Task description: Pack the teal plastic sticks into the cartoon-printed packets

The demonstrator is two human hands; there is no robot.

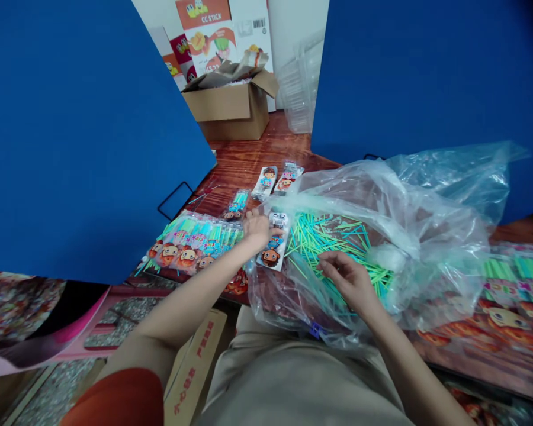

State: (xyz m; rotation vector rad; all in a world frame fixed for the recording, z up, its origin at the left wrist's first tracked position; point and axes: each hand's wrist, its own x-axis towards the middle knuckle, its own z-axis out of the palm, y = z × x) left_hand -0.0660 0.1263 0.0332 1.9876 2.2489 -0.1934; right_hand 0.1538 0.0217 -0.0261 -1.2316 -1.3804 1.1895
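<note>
My left hand is above the right end of a row of printed packets filled with green and blue sticks. Its fingers are bent and closed, and whatever they grip is hidden. Just right of it lies a white packet with a cartoon face. A large clear plastic bag lies open, with a heap of thin green and blue plastic sticks in its mouth. My right hand is over the near side of this heap, fingers curled and thumb drawn in. I cannot make out what its fingertips hold.
A small filled packet and two printed packets lie farther back. More filled packets lie at the right, partly under the bag. Blue panels stand at both sides. An open cardboard box sits at the back.
</note>
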